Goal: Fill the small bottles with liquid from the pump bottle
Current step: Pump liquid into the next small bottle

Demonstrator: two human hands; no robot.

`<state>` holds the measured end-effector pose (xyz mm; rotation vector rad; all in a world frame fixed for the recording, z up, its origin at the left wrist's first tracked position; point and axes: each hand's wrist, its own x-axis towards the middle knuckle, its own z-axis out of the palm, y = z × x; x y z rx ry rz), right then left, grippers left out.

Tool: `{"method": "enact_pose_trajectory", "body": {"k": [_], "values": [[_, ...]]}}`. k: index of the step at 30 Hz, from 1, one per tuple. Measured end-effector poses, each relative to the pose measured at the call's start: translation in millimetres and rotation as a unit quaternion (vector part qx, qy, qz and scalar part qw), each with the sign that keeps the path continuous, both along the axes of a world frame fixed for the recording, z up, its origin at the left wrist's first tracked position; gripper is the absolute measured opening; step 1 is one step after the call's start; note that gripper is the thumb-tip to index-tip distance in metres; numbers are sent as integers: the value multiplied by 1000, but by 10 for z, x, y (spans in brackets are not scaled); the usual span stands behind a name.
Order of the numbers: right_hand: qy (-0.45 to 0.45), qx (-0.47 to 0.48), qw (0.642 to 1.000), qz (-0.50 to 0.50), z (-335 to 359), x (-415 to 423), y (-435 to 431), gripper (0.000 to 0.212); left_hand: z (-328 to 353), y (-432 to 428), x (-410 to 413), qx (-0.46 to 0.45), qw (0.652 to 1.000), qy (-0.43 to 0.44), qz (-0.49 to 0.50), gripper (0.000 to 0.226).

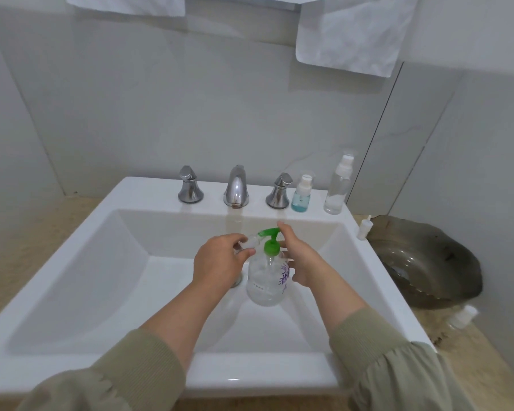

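The left hand (220, 261) pinches a small clear bottle (251, 242) at the nozzle of the green pump head (269, 232). The right hand (303, 259) grips the pump bottle (264, 281), one finger on the pump head, over the white sink (116, 262). A blue-filled bottle (301, 194) and a tall spray bottle (337, 188) stand on the sink's back rim.

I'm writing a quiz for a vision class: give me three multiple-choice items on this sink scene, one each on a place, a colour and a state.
1. Where is the small bottle of blue liquid? A on a shelf; B on the white sink ledge; C on the floor.
2. The clear pump bottle's pump head is: A green; B red; C black.
3. The left hand is: A idle; B turning a tap; C holding a small clear bottle at the pump head.
B, it stands by the right tap handle; A, plainly green; C, the hand pinches it there.
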<state>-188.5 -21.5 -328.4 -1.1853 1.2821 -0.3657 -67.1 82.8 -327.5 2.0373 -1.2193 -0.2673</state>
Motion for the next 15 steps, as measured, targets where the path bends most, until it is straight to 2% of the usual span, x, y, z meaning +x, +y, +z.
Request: {"method": "enact_pose_trajectory", "body": {"k": [7, 13, 15], "values": [[27, 12, 999, 11, -49, 42, 1, 72, -12, -19, 0, -10, 999, 28, -15, 34], [14, 63, 998, 27, -94, 90, 8, 111, -16, -45, 1, -11, 999, 44, -21, 33], [11, 65, 997, 38, -91, 83, 0, 113, -15, -50, -5, -9, 999, 42, -23, 34]]}}
